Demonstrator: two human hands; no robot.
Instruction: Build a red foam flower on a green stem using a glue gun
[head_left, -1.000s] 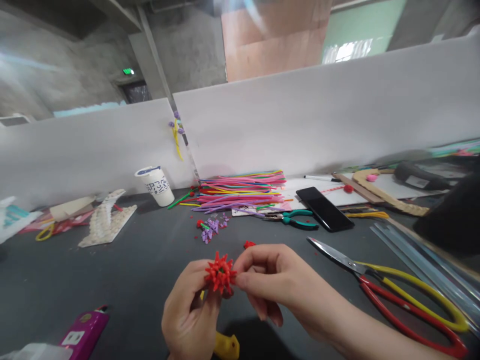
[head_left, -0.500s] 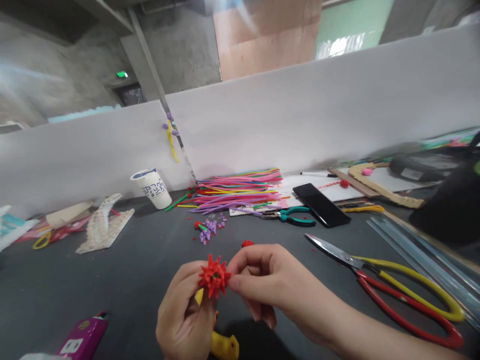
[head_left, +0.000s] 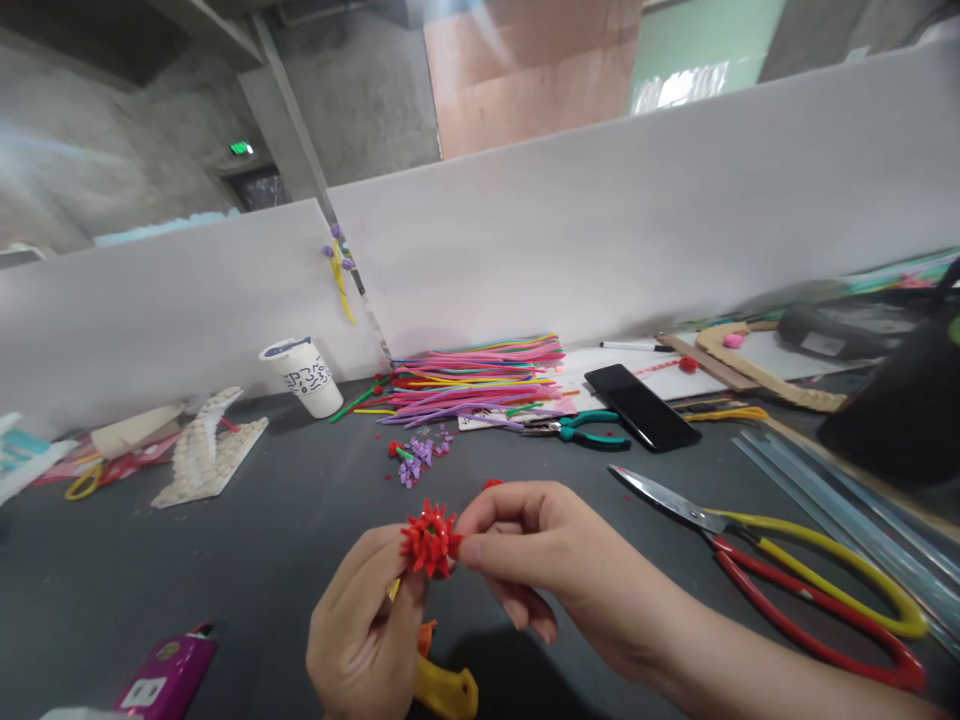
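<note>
- At the far left of my feed, a tan paper roll (head_left: pixel 139 430) lies on the dark table (head_left: pixel 247 560), near the base of the white partition (head_left: pixel 525 260).
- Below it, close to the near edge, I see a purple box-like item (head_left: pixel 165 672), cut off by the frame.
- A pale, beaded-looking piece (head_left: pixel 214 455) sits to the left of a white cup (head_left: pixel 304 380) with dark blue markings.
- The left hand (head_left: pixel 367 620) is closed around the underside of a red spiky flower (head_left: pixel 429 540), gripping it above the table, its spikes facing my camera.
- Small purple pieces (head_left: pixel 420 460) are scattered on the table beyond the flower.
- Beneath the hands I make out a yellow handle (head_left: pixel 450 692); I can't tell whether the left hand touches it.
- A bundle of coloured stems (head_left: pixel 480 380), mostly pink and purple, lies along the partition.
- The right hand (head_left: pixel 517 555) has thumb and forefinger drawn together at the flower's right edge; I can't tell whether a spike is pinched between them.
- Behind that hand, teal-handled pliers (head_left: pixel 592 432) lie just beside a black phone (head_left: pixel 643 405).
- Furthest right, large scissors (head_left: pixel 716 527) with one yellow and one red handle lie near clear strips (head_left: pixel 855 535).
</note>
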